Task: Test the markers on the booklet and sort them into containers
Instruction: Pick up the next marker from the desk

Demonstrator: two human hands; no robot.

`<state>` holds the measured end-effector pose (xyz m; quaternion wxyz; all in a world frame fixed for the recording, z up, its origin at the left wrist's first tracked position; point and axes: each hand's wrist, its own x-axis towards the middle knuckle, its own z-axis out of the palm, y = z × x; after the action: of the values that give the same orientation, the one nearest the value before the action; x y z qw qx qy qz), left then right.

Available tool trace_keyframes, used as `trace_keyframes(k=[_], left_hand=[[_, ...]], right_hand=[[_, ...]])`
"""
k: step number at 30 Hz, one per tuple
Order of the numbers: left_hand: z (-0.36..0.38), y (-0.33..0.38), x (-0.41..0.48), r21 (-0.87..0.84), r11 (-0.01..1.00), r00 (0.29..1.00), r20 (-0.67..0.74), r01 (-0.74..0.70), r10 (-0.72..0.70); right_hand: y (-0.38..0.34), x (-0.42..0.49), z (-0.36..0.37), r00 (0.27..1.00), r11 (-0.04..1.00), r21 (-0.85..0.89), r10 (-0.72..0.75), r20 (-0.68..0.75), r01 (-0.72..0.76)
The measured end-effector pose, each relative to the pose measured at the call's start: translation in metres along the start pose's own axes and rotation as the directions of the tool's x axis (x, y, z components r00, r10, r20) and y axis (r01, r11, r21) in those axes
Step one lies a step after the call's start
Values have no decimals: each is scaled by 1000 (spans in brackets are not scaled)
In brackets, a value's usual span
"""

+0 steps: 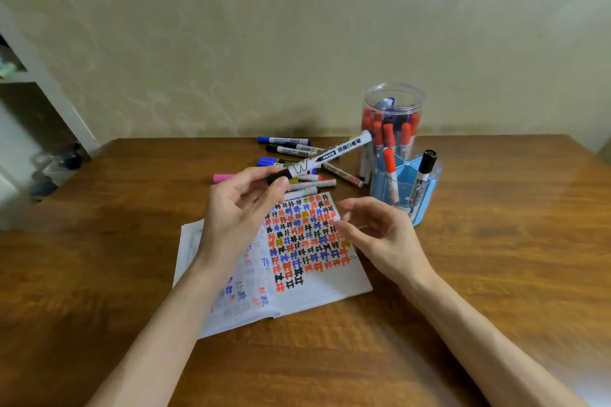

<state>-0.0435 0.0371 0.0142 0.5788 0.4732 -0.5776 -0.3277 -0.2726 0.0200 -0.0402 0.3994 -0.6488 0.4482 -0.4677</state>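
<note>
Above the open booklet (330, 284), the left hand (238, 211) pinches a whiteboard marker (330, 154) by its black end, while the right hand (383, 231) hovers loosely spread. Best, I judge: the right hand takes the barrel, pulls straight, then scribbles on blank paper.

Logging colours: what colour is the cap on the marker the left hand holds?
Black cap on a white marker; head view shows it.
</note>
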Motion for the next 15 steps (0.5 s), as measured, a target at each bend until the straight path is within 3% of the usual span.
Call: trace_keyframes(k=[9, 15], left_hand=[[45, 22, 36, 43, 995, 996, 11, -90, 90], [70, 27, 48, 57, 992, 985, 139, -113, 104]], right_hand=[[8, 2, 0, 999, 995, -98, 37, 7, -36], [10, 4, -2, 999, 995, -93, 35, 1, -35]])
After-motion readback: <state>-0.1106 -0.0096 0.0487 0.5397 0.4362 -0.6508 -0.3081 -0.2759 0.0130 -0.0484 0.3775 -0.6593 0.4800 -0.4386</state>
